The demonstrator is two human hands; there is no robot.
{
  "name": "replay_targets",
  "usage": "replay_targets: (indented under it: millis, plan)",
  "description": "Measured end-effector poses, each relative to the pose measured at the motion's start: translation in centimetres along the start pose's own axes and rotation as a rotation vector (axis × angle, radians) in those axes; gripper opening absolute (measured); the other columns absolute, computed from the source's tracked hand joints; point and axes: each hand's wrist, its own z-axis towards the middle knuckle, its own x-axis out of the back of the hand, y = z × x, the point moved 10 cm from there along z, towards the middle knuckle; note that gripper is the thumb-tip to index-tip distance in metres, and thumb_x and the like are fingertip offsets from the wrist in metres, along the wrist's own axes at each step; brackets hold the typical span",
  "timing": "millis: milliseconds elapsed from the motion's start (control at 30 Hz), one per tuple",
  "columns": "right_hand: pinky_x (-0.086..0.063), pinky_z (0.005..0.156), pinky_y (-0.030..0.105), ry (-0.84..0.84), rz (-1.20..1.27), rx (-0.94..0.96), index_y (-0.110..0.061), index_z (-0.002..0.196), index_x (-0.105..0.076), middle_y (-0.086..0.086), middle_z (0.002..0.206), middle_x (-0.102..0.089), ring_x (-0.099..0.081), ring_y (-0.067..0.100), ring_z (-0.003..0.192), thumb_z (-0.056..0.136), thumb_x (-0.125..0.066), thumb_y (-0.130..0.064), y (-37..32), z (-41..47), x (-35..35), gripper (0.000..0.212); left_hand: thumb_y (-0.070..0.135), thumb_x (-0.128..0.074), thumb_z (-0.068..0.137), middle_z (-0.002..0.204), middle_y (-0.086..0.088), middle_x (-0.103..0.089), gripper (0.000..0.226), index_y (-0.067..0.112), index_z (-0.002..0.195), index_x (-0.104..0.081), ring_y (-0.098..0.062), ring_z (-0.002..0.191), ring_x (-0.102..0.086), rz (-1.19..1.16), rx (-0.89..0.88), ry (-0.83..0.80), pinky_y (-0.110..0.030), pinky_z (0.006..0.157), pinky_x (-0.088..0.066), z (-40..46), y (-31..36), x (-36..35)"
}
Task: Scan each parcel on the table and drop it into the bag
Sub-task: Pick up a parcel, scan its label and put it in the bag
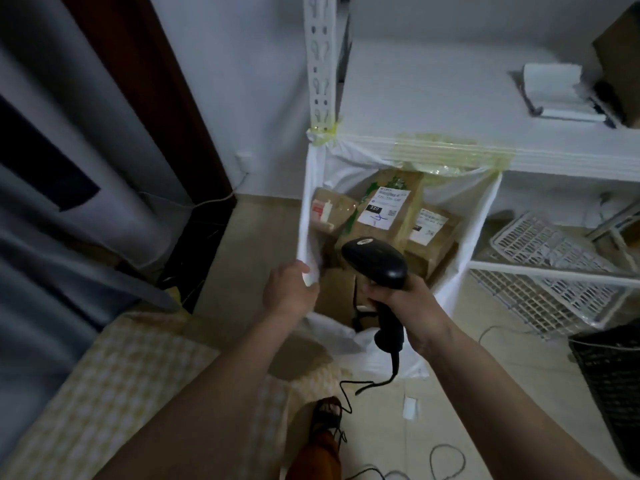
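A: What is the left hand (289, 289) doing?

B: It pinches the near-left edge of the white bag (313, 188), fingers curled on the cloth, holding the mouth apart.

A: And the right hand (403, 299)?

B: It grips the handle of a black scanner (375, 263). The scanner's head sits just above that hand and points away, over the bag's opening. Its cable (367, 382) hangs below the hand and trails to the floor.

A: Where are the parcels?

B: Inside the bag, beyond both hands. A tall brown box (384, 206) with a white label stands past the scanner head. A smaller box (332, 211) with a red mark lies beyond the left hand, and another labelled box (431, 230) lies beyond the right hand. More brown cardboard shows between the two hands, lower in the bag; how many pieces, I cannot tell.

A: How is the bag held up?

B: Its far rim is fixed with yellowish tape (450, 150) to a white shelf (433, 98), well beyond the hands.

A: Anything else?

B: A checked cloth (114, 386) under the left forearm, and a white wire basket (550, 271) to the right of the right hand.
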Motion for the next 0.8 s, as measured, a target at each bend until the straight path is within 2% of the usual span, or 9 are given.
replay_targets:
  millis: [100, 200, 333, 533, 667, 800]
  plan:
    - [-0.048, 0.067, 0.030, -0.089, -0.030, 0.005, -0.003, 0.089, -0.066, 0.011, 0.067, -0.059, -0.055, 0.021, 0.063, 0.082, -0.067, 0.001, 1.8, -4.1, -2.6, 0.008, 0.035, -0.062, 0.086, 0.117, -0.007, -0.066, 0.031, 0.017, 0.110, -0.069, -0.028, 0.111, -0.061, 0.102, 0.083, 0.053, -0.034, 0.090, -0.052, -6.2, -3.9, 1.6]
    - [-0.047, 0.061, 0.026, -0.193, -0.047, 0.005, 0.001, 0.092, -0.065, 0.012, 0.069, -0.057, -0.053, 0.020, 0.061, 0.083, -0.067, 0.001, 3.9, -8.8, -5.1, 0.010, 0.033, -0.058, 0.087, 0.113, -0.008, -0.066, 0.028, 0.015, 0.106, -0.067, -0.029, 0.110, -0.061, 0.104, 0.185, 0.047, -0.034, 0.088, -0.050, -13.2, -8.5, 2.0]
    - [-0.050, 0.074, 0.033, -0.353, -0.144, 0.014, 0.001, 0.103, -0.064, 0.015, 0.082, -0.063, -0.060, 0.021, 0.070, 0.082, -0.070, -0.003, 6.3, -14.6, -9.0, 0.021, 0.029, -0.059, 0.092, 0.124, -0.008, -0.060, 0.032, 0.016, 0.121, -0.061, -0.028, 0.113, -0.058, 0.000, 0.300, 0.068, -0.033, 0.094, -0.049, -22.6, -14.5, 1.8]
    - [-0.048, 0.070, 0.029, -0.564, -0.206, 0.017, -0.001, 0.094, -0.065, 0.012, 0.078, -0.059, -0.056, 0.019, 0.067, 0.083, -0.067, 0.001, 8.5, -22.4, -16.1, 0.011, 0.036, -0.060, 0.092, 0.136, -0.005, -0.050, 0.044, 0.019, 0.132, -0.055, -0.019, 0.124, -0.049, -0.091, 0.479, 0.143, -0.024, 0.098, -0.037, -34.1, -22.5, 2.8]
    - [-0.047, 0.075, 0.036, -0.685, -0.318, 0.028, 0.000, 0.099, -0.065, 0.012, 0.080, -0.063, -0.057, 0.021, 0.068, 0.084, -0.067, -0.001, 10.8, -26.4, -20.9, 0.015, 0.036, -0.060, 0.091, 0.134, -0.005, -0.052, 0.044, 0.020, 0.132, -0.057, -0.021, 0.121, -0.053, -0.110, 0.610, 0.199, -0.025, 0.094, -0.043, -40.6, -26.9, 4.2]
    - [-0.047, 0.070, 0.034, -0.779, -0.401, 0.043, -0.001, 0.100, -0.065, 0.010, 0.078, -0.064, -0.059, 0.020, 0.066, 0.084, -0.068, -0.003, 13.2, -29.8, -25.9, 0.016, 0.038, -0.061, 0.089, 0.134, -0.005, -0.051, 0.041, 0.023, 0.128, -0.059, -0.022, 0.119, -0.054, -0.121, 0.745, 0.241, -0.030, 0.095, -0.047, -47.0, -31.6, 5.3]
